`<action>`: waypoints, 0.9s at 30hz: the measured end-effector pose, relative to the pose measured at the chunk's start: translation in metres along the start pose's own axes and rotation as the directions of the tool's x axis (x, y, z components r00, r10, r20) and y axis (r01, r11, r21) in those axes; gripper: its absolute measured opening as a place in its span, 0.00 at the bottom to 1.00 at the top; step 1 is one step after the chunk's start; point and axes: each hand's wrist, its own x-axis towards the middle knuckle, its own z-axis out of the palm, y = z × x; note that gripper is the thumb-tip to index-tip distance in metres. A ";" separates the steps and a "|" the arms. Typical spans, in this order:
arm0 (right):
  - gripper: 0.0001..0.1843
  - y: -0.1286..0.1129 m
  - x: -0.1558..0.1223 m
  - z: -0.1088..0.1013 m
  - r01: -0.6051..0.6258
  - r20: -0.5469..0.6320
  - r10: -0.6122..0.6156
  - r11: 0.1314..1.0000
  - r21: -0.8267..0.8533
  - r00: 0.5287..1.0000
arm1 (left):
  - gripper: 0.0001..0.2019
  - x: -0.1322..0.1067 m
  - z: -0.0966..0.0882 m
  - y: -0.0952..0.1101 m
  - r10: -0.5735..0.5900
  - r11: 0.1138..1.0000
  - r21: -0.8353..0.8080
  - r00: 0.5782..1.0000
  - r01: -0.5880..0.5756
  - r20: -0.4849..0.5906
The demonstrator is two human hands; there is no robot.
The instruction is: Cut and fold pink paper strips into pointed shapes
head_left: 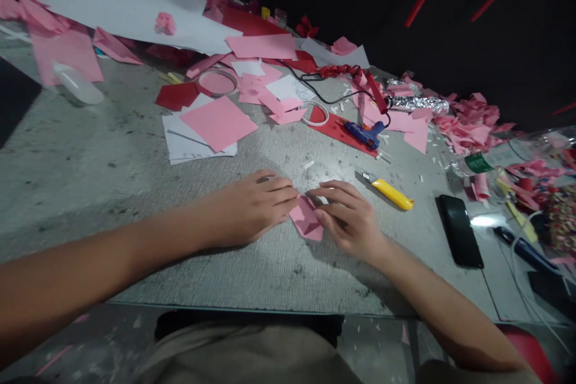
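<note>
On the grey tabletop, a small folded piece of pink paper (308, 222) lies between my two hands, its creased flaps partly raised. My left hand (256, 207) is bent over its left upper edge, the fingertips closed together on the paper. From the other side, my right hand (351, 219) grips the right edge between thumb and fingers. The fingers hide the paper's top part. A yellow box cutter (391, 193) with its blade out lies just right of my right hand. Up and to the left, a flat pink paper square (219, 123) rests on white sheets (198, 153).
A blue glue gun (365, 134) lies on a red strip (330, 132) beyond my hands. Rolls of tape (217, 82) and pink scraps cover the back. At right are a black phone (459, 231), a plastic bottle (495, 158) and a blue-handled tool (526, 249).
</note>
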 end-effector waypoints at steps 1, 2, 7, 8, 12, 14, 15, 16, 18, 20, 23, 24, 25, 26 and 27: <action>0.10 0.001 0.001 0.000 -0.023 -0.021 0.023 0.999 0.035 1.000 | 0.15 0.000 -0.001 0.000 -0.033 0.999 0.011 0.999 0.033 -0.014; 0.10 0.001 0.002 -0.001 -0.048 -0.038 0.050 0.997 0.063 0.998 | 0.15 0.000 -0.002 0.000 -0.071 0.997 0.014 0.997 0.072 -0.029; 0.12 0.008 0.004 -0.001 -0.147 -0.033 0.152 0.982 0.119 0.988 | 0.13 0.000 -0.003 -0.005 -0.170 0.985 -0.022 0.983 0.169 -0.063; 0.15 0.009 0.004 -0.001 -0.159 -0.015 0.162 0.980 0.116 0.987 | 0.13 0.000 -0.003 -0.006 -0.181 0.983 -0.026 0.981 0.179 -0.071; 0.19 0.011 0.003 0.001 -0.197 0.026 0.196 0.978 0.061 0.980 | 0.12 0.000 0.000 -0.009 -0.214 0.977 -0.044 0.972 0.211 -0.099; 0.16 0.012 0.002 0.002 -0.203 0.016 0.203 0.978 0.041 0.979 | 0.12 0.002 0.002 -0.010 -0.221 0.975 -0.049 0.970 0.217 -0.101; 0.14 0.012 0.002 0.002 -0.202 0.011 0.202 0.979 0.038 0.979 | 0.12 0.003 0.003 -0.011 -0.225 0.974 -0.047 0.969 0.221 -0.102; 0.13 0.013 0.002 0.003 -0.199 0.008 0.199 0.979 0.038 0.980 | 0.13 0.003 0.003 -0.011 -0.229 0.973 -0.044 0.968 0.226 -0.101; 0.11 0.015 0.002 0.003 -0.192 0.006 0.192 0.981 0.041 0.981 | 0.13 0.005 0.004 -0.011 -0.238 0.971 -0.038 0.966 0.235 -0.100; 0.09 0.016 0.002 0.004 -0.189 -0.001 0.190 0.981 0.044 0.982 | 0.12 0.005 0.005 -0.011 -0.255 0.966 -0.059 0.962 0.250 -0.099; 0.08 0.016 0.002 0.005 -0.191 -0.011 0.192 0.981 0.039 0.981 | 0.11 0.007 0.005 -0.010 -0.307 0.946 -0.131 0.948 0.295 -0.081; 0.08 0.016 0.002 0.005 -0.191 -0.010 0.192 0.981 0.029 0.981 | 0.10 0.008 0.004 -0.010 -0.326 0.937 -0.151 0.943 0.314 -0.064; 0.08 0.016 0.002 0.005 -0.189 -0.009 0.190 0.982 0.015 0.982 | 0.10 0.009 0.004 -0.009 -0.341 0.929 -0.169 0.939 0.329 -0.046; 0.08 0.016 0.002 0.006 -0.187 -0.007 0.187 0.982 -0.001 0.982 | 0.10 0.011 0.003 -0.009 -0.356 0.920 -0.184 0.934 0.345 -0.028; 0.07 0.016 0.002 0.006 -0.185 -0.008 0.185 0.983 -0.017 0.983 | 0.10 0.012 0.003 -0.009 -0.370 0.911 -0.201 0.929 0.360 -0.014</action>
